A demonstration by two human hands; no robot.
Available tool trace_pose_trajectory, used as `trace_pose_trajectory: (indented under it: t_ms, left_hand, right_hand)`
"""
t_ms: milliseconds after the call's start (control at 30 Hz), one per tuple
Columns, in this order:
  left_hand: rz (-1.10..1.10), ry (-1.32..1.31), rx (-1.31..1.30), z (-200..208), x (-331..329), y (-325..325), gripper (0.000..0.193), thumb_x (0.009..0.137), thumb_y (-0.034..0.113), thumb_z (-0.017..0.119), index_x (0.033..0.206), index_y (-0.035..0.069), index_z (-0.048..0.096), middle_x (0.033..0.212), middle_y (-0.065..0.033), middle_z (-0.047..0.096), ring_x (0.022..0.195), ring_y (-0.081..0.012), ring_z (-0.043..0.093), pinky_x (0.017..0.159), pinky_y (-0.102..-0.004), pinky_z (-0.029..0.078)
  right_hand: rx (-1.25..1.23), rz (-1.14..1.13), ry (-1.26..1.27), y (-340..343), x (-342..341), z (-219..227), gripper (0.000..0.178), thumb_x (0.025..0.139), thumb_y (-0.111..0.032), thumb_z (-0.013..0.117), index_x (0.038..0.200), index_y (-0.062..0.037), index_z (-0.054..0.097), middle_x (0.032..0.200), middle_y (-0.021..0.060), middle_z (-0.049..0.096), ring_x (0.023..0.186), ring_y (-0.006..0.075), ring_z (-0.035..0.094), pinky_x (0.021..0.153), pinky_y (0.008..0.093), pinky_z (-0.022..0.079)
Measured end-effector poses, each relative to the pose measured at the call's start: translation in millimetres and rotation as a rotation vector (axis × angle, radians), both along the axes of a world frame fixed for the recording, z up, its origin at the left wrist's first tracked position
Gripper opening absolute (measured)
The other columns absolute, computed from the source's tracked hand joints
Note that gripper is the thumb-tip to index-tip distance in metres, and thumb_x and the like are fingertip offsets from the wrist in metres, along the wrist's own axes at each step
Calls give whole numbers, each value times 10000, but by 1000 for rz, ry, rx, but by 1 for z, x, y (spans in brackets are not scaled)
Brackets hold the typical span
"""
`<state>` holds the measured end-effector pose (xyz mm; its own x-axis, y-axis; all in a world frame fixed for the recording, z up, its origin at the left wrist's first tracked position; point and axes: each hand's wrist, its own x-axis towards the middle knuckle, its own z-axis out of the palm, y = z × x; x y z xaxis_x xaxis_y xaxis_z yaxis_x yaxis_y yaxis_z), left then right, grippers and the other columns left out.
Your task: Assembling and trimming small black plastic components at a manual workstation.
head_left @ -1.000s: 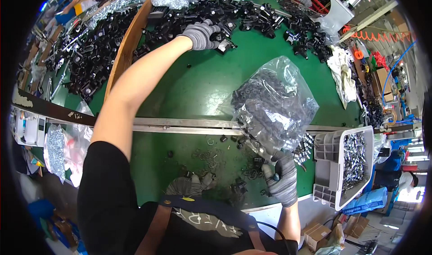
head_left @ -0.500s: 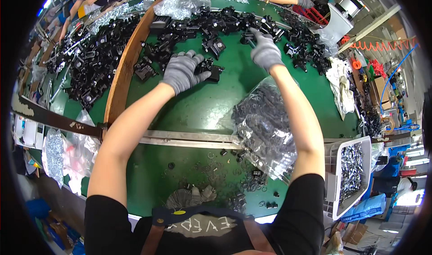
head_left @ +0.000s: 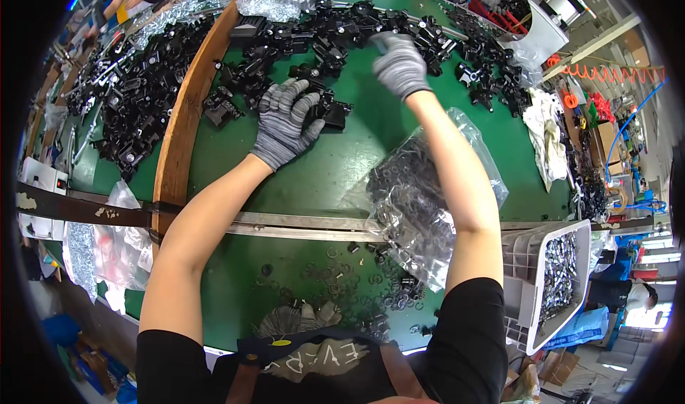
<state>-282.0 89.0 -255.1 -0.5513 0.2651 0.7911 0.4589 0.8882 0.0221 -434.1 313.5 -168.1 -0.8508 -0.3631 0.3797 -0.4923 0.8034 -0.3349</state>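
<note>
Left hand (head_left: 285, 124), in a striped grey knit glove, lies at eleven o'clock from the middle of the view, fingers half curled and spread, thumb set off. Just beside its thumb, at three o'clock from the palm, sits a black part (head_left: 337, 116), blocky at its near end and knobbly behind; whether the glove grips it, I cannot tell. Right hand (head_left: 401, 67), at one o'clock, points its fingers toward eleven, over the edge of a pile of black parts (head_left: 349, 19); blur hides whether they close on anything.

Handling these well probably calls for a light pinch on the flat faces, as the projecting bits look apt to snag on knit or on neighbours. A steady left hand would help while the right picks from the pile's near edge, and the right forearm should ride high over the clear bag (head_left: 403, 190) at three o'clock.

That bag is thin, glossy and crinkled, bulging with small dark pieces. Smooth green tabletop (head_left: 314, 183) shines beneath, a wooden divider (head_left: 183, 104) curves at ten, and a rigid grey bin (head_left: 524, 290) at four holds shiny metal pieces.
</note>
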Motion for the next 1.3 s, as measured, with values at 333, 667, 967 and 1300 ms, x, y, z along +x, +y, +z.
trace_pose_trajectory:
  t_ms: [333,667,967,1300]
  left_hand:
    - [-3,-16,15,-7,-4,6,454,861,372,652,1238,132,570,1310,-136,538,1255,-338,494,1080,-519,332]
    - [-2,-8,17,-14,-7,-4,409,864,314,645,1228,143,573,1299,-116,552,1243,-320,511,1076,-506,335]
    - [-61,-22,-117,-8,4,-13,474,842,401,660,1239,158,571,1317,-100,548,1262,-312,498,1094,-515,320]
    - [128,-271,-71,3,33,8,605,769,475,716,1257,150,568,1300,-112,543,1277,-324,490,1109,-522,306]
  right_hand:
    - [-192,60,-296,111,-128,-68,375,871,-114,529,1234,-76,615,1026,118,679,933,254,641,833,370,529]
    - [56,-205,-209,70,-198,-90,383,867,-12,509,1228,-110,593,904,26,625,803,197,581,746,316,480]
    - [47,228,-830,7,-55,-1,498,870,-63,550,1366,-100,554,1135,59,675,1007,164,632,833,266,509]
    - [-310,626,-933,-68,53,-6,584,794,40,598,1355,-115,553,1045,69,675,989,185,642,830,294,530]
